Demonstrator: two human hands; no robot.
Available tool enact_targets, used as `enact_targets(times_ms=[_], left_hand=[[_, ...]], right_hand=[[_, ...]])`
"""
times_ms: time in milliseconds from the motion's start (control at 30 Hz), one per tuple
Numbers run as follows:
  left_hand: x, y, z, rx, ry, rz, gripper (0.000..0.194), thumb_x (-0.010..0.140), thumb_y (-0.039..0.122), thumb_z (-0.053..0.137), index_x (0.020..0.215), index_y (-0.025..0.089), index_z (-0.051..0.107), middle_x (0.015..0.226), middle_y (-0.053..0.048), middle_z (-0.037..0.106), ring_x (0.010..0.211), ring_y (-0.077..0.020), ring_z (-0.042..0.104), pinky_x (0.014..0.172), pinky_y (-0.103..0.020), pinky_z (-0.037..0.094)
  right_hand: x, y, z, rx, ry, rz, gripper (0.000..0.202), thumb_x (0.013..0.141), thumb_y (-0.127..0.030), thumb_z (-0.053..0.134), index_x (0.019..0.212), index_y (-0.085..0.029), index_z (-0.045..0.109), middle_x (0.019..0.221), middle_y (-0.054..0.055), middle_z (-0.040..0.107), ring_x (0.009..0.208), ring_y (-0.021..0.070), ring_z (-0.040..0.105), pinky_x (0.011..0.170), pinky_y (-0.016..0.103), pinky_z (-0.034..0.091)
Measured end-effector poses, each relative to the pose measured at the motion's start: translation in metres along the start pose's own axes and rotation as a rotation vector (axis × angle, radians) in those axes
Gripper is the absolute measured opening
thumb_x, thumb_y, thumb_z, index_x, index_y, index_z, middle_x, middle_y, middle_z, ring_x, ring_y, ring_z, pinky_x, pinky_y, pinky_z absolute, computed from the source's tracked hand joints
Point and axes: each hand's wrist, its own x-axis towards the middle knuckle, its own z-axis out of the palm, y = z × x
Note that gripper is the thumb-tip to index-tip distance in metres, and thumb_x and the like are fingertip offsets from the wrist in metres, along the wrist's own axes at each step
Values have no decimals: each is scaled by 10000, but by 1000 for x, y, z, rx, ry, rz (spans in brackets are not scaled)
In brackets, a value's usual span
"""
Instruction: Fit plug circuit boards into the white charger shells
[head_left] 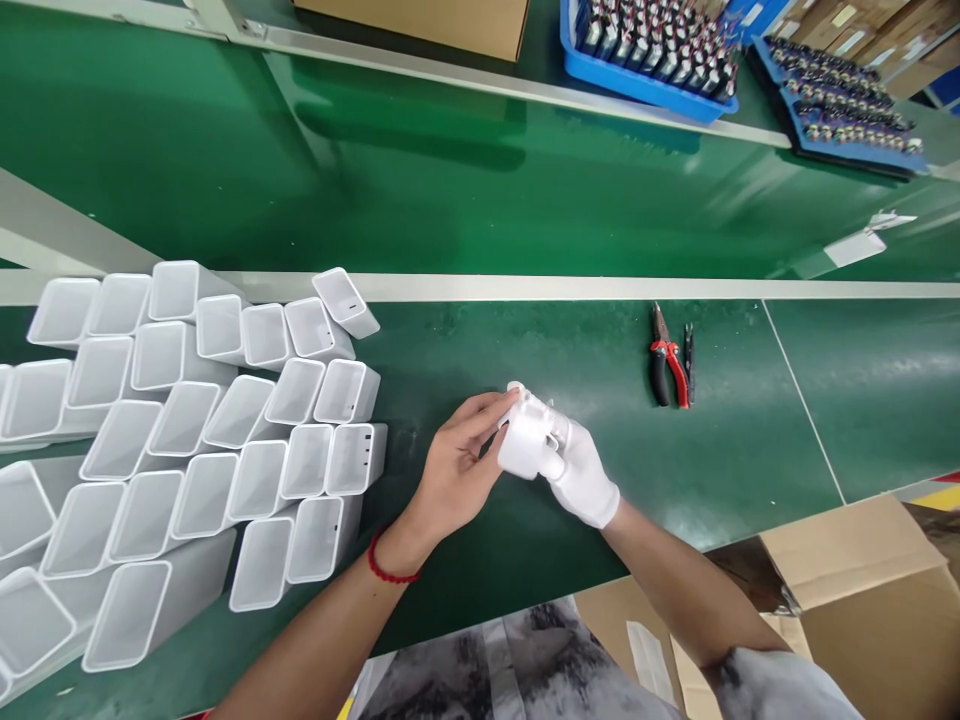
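Note:
Over the green bench, a small white plastic housing (526, 440) is held between both hands. My left hand (466, 458), bare with a red bead bracelet at the wrist, pinches its left side with thumb and fingers. My right hand (583, 475), in a white glove, grips the opposite side; its fingertips are partly hidden behind the part. Rows of white translucent rectangular containers (206, 495) lie on their sides to the left, openings toward me. Some of those nearest my left hand show small dark slots in the wall.
Red-and-black pliers (663, 360) and black tweezers (689, 362) lie right on the bench. A shelf above bears a blue bin (645, 88) of small wired parts, a blue tray (855, 150) of components and a cardboard box (427, 22). An open carton (862, 600) stands at lower right.

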Motion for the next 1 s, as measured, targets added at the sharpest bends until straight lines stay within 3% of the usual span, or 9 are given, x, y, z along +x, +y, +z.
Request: enact_targets(times_ms=[133, 367, 533, 633, 767, 900, 1000], left_hand=[[-3, -1, 1, 26, 30, -5, 293, 878, 304, 666, 1164, 257, 713, 1187, -87, 656, 1038, -189, 669, 894, -279, 565], [-6, 0, 4, 70, 54, 53, 312, 870, 287, 679, 1180, 267, 704, 1211, -95, 652, 1062, -212, 666, 885, -287, 570], [-1, 2, 2, 122, 31, 84, 309, 895, 286, 646, 1200, 270, 690, 1205, -88, 656, 1037, -196, 666, 842, -267, 580], [0, 3, 1, 139, -1, 84, 306, 903, 277, 634, 1203, 265, 688, 1217, -94, 649, 1052, -198, 663, 842, -261, 578], [-2, 1, -1, 167, -15, 83, 322, 897, 293, 642, 1214, 255, 683, 1264, -108, 623, 1083, -215, 652, 863, -272, 571], [0, 1, -2, 173, 13, 69, 315, 894, 309, 646, 1201, 254, 692, 1233, -93, 644, 1036, -199, 668, 864, -269, 568], [2, 4, -2, 131, 49, 17, 304, 888, 328, 656, 1178, 250, 704, 1223, -82, 659, 1036, -200, 670, 847, -268, 577]], right_hand=[[-1, 2, 1, -11, 22, 15, 449, 758, -479, 775, 1143, -258, 710, 1314, 75, 639, 1184, 287, 613, 1042, 468, 481], [0, -4, 3, 18, 62, 51, 473, 699, -446, 829, 1130, -276, 732, 1293, 50, 654, 1186, 291, 613, 1049, 475, 476], [3, -6, -1, 42, -10, 80, 619, 696, -530, 807, 1235, -256, 678, 1205, 70, 692, 855, 223, 687, 790, 381, 591], [2, -5, -3, 56, 11, 75, 539, 736, -495, 792, 1210, -259, 691, 1138, 64, 715, 735, 181, 662, 701, 344, 585], [1, 0, -2, 103, 70, 29, 408, 732, -409, 818, 1114, -291, 736, 1118, 38, 718, 787, 182, 658, 703, 320, 570], [4, 0, -4, 110, 25, 96, 488, 749, -452, 794, 1187, -255, 706, 969, 47, 739, 666, 167, 627, 635, 319, 554], [6, -4, -11, 100, -71, 122, 537, 795, -499, 737, 1264, -250, 659, 1106, 54, 719, 897, 229, 671, 807, 373, 564]])
